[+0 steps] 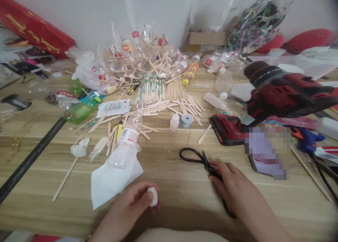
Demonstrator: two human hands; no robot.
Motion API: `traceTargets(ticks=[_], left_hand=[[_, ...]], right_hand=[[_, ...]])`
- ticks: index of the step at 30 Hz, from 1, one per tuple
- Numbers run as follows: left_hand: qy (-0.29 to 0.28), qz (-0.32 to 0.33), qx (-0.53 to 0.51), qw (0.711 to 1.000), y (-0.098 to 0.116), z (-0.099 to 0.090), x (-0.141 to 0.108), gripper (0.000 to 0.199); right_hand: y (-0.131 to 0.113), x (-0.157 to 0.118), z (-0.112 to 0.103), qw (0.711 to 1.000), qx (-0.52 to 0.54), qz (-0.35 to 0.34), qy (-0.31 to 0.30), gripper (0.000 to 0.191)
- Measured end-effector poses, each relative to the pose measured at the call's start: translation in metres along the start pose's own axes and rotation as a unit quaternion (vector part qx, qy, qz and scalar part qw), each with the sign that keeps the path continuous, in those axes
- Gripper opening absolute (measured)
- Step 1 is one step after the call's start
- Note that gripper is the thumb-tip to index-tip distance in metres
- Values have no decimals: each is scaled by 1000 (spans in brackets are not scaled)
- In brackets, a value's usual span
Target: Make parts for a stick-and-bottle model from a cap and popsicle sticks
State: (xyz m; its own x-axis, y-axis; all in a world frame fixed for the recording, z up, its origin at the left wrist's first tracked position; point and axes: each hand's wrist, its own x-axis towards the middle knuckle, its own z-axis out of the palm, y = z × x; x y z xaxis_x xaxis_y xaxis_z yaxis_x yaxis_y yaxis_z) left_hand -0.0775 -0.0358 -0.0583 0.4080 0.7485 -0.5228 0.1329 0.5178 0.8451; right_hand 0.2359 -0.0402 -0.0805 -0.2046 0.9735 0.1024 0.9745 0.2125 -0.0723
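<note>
Between the thumb and fingers of my left hand is a small white bottle cap. My right hand is closed round a pair of black-handled scissors near the pivot. One loop points left over the table, while the other is partly hidden under the hand. Just beyond my left hand, a clear plastic bottle with a white and red label lies on a white paper sheet. Farther off stand a small white squeeze bottle and a spool of thin wire.
A red and black cordless drill stands at the right, beside a blurred-out flat object. Wooden sticks and several plastic bottles pile up at the back. A long black bar crosses the left side, near a green bottle.
</note>
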Motion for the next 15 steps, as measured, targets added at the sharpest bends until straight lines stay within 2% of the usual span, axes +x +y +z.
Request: traceTargets(ticks=[2,3,5,7,10,12,15], left_hand=[[-73,-42,-28,996,-2,5,-1,44],[-92,-56,-23,994,-1,8,1,42],[-94,-52,22,994,5,14,7,40],[-49,-4,74,996,15,20,16,40],[55,95,72,991,26,25,27,39],[101,112,16,988,27,26,31,41],[158,97,-59,981,21,24,29,45]], right_hand=[[-1,2,0,1000,-22,-15,-9,24],[-1,3,0,999,-29,-20,-14,24],[-3,5,-2,998,-42,-29,-25,25],[-6,7,-4,997,-60,-40,-39,26],[-11,8,-5,993,-85,-57,-62,29],[-13,9,-4,991,-93,-64,-73,30],[-11,10,-2,992,-86,-59,-73,29]])
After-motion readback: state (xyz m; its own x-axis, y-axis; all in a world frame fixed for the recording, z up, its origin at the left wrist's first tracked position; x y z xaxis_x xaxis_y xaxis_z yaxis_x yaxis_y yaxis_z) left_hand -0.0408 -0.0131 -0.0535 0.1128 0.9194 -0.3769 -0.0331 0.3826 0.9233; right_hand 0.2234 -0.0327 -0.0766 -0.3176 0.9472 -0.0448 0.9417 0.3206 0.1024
